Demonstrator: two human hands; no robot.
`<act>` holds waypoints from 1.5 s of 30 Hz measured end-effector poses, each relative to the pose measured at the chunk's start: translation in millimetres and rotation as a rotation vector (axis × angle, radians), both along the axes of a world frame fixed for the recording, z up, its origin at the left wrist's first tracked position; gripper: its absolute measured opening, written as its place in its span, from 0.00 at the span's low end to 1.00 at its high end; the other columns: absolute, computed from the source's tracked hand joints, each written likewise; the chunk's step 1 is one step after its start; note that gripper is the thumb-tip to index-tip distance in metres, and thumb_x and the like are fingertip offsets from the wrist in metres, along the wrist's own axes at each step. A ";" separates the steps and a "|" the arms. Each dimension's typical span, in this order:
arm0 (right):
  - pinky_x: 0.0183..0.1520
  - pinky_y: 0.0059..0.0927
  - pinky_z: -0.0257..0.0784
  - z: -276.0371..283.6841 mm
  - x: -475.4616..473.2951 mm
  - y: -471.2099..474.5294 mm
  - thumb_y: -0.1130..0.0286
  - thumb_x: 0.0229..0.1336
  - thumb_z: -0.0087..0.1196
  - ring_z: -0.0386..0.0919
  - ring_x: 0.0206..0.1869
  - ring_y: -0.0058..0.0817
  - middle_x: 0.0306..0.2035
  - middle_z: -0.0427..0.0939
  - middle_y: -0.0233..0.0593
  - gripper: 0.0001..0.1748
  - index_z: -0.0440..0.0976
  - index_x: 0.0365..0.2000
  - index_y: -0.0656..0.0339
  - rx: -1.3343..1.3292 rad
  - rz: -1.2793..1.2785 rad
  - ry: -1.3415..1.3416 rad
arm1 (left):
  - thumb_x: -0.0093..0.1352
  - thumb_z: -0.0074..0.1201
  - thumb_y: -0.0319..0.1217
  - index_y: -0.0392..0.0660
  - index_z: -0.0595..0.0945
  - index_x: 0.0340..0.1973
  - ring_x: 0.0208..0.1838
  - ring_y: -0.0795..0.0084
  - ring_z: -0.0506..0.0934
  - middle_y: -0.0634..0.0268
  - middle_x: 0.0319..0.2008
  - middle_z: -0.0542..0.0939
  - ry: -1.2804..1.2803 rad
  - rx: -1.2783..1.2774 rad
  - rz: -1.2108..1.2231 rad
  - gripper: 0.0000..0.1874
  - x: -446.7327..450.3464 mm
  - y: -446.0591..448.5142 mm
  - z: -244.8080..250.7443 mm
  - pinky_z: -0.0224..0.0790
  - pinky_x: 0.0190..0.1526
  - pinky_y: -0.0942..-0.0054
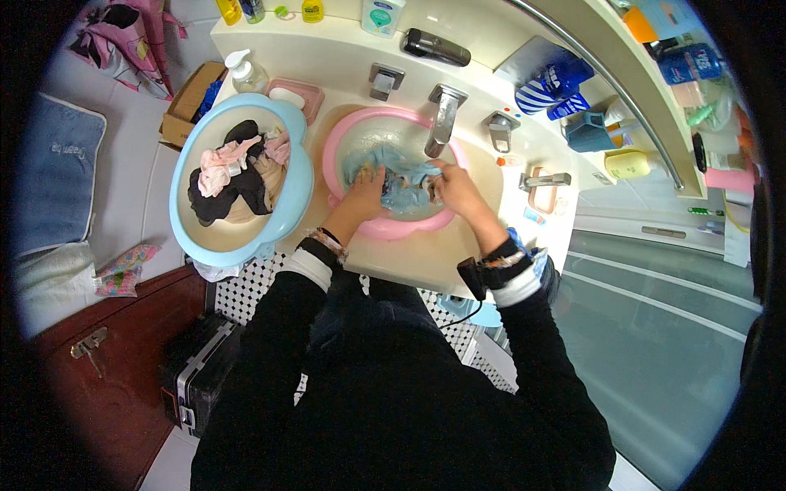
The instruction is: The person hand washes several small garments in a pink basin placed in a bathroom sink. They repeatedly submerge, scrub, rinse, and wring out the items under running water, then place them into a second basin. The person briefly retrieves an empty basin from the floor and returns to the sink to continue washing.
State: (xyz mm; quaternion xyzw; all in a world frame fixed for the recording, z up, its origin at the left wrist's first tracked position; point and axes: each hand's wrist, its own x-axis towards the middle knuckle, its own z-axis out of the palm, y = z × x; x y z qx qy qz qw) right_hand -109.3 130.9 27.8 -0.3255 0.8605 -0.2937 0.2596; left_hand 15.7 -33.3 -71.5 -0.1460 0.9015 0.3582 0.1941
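Note:
A wet light-blue garment (402, 193) with small patterned patches lies in soapy water inside a pink plastic basin (393, 228), which sits in the sink. My left hand (366, 197) rests on the garment's left part, palm down; its fingertips are partly lost in the cloth. With my right hand (455, 189) I grip the garment's right edge, just below the metal faucet (444, 119). To the left, a light-blue plastic basin (299, 199) holds a pink cloth (222, 167), black clothing (212, 202) and beige clothing.
A pump bottle (245, 72) and a pink soap dish (313, 98) stand behind the blue basin. A black cylindrical object (437, 48) lies on the back ledge. Bottles crowd the right ledge, near a metal rail (605, 77). A second small faucet (546, 180) is at the right.

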 end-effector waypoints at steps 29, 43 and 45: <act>0.50 0.28 0.68 -14.8 -4.6 24.6 0.79 0.44 0.57 0.73 0.48 0.38 0.45 0.72 0.44 0.21 0.74 0.44 0.61 -0.113 0.095 -0.014 | 0.57 0.55 0.25 0.50 0.64 0.61 0.67 0.49 0.55 0.50 0.64 0.57 0.344 0.090 0.525 0.35 -16.2 -14.2 7.8 0.52 0.63 0.52; 0.60 0.68 0.42 -132.1 22.7 -16.7 0.63 0.58 0.43 0.39 0.70 0.57 0.70 0.41 0.46 0.38 0.41 0.67 0.33 0.609 0.211 0.234 | 0.65 0.48 0.47 0.71 0.46 0.68 0.72 0.43 0.34 0.64 0.72 0.36 -0.169 -0.425 0.036 0.40 -32.1 21.7 -34.2 0.33 0.60 0.27; 0.61 0.68 0.42 -144.6 21.3 -20.4 0.62 0.58 0.42 0.39 0.70 0.56 0.69 0.42 0.47 0.38 0.41 0.67 0.33 0.607 0.198 0.279 | 0.67 0.45 0.41 0.71 0.46 0.68 0.72 0.43 0.35 0.65 0.72 0.38 -0.193 -0.507 0.024 0.37 -36.6 21.6 -42.8 0.34 0.61 0.28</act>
